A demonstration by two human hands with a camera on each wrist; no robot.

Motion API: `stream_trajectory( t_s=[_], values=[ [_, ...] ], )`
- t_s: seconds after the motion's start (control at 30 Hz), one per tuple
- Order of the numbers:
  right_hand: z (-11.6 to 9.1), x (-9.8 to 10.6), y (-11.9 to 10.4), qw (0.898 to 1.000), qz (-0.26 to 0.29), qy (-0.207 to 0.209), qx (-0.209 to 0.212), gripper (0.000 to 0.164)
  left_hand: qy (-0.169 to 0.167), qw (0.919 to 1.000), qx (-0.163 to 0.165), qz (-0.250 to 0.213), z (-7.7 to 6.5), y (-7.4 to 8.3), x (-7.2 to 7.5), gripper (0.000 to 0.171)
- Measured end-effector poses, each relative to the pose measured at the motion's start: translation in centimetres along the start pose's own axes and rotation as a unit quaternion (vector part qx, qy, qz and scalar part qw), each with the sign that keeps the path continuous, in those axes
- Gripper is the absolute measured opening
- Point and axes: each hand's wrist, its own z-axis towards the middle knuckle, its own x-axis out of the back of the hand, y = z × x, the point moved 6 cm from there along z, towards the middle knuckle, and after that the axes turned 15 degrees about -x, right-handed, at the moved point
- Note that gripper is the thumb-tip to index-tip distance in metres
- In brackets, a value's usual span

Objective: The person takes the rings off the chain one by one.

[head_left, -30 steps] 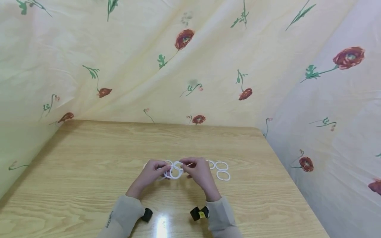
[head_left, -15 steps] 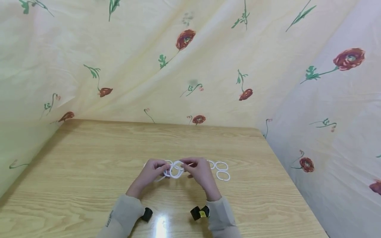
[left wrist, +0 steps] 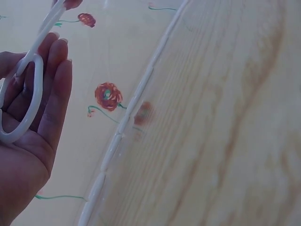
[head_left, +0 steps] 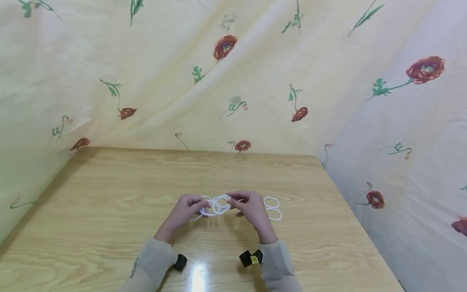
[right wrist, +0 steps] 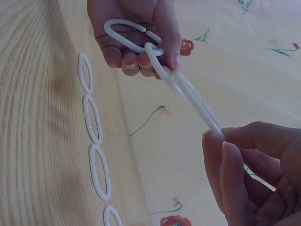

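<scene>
Between the hands hang white plastic chain links point(head_left: 220, 205), oval and each with a small gap in its side. My left hand point(head_left: 187, 211) grips the chain between thumb and fingers. One link point(left wrist: 35, 103) lies across its palm in the left wrist view. My right hand point(right wrist: 263, 165) pinches the far end of another link point(right wrist: 202, 108) with thumb and fingertips. That link runs taut toward the left thumb, where the links overlap; I cannot tell exactly how they join there.
Loose white links point(right wrist: 99, 172) lie in a row on the wood-grain table point(head_left: 127, 178). Two of them point(head_left: 271, 202) show right of my right hand in the head view. A flowered cloth point(head_left: 164, 61) hangs behind and beside the table.
My right hand has moved a little to the right, drawing its link away from the left hand. The left hand has stayed nearly still with its grip.
</scene>
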Motion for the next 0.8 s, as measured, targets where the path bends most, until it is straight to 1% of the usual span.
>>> stream_trajectory(
  t_s=[0.17, 0.4, 0.47, 0.63, 0.8],
  values=[
    [0.0, 0.7, 0.4, 1.0, 0.012, 0.0, -0.013, 0.02, 0.008, 1.0, 0.005, 0.002, -0.2, 0.0, 0.3, 0.03],
    [0.1, 2.5, 1.5, 0.998, 0.044, 0.027, -0.042, 0.023, 0.006, 0.9998, 0.015, 0.01, 0.0, -0.1, 0.2, 0.031],
    [0.1, 3.0, 1.8, 0.997, 0.047, 0.034, -0.048, 0.023, 0.004, 0.9999, 0.015, 0.005, 0.1, -0.1, 0.1, 0.032],
    [0.2, 4.0, 2.7, 0.996, 0.051, 0.047, -0.054, 0.025, -0.002, 0.9999, 0.012, -0.007, 0.1, -0.1, 0.0, 0.032],
    [0.4, 4.6, 3.3, 0.996, 0.052, 0.051, -0.057, 0.026, -0.002, 0.9999, 0.013, -0.008, 0.0, -0.1, 0.0, 0.032]
  ],
)
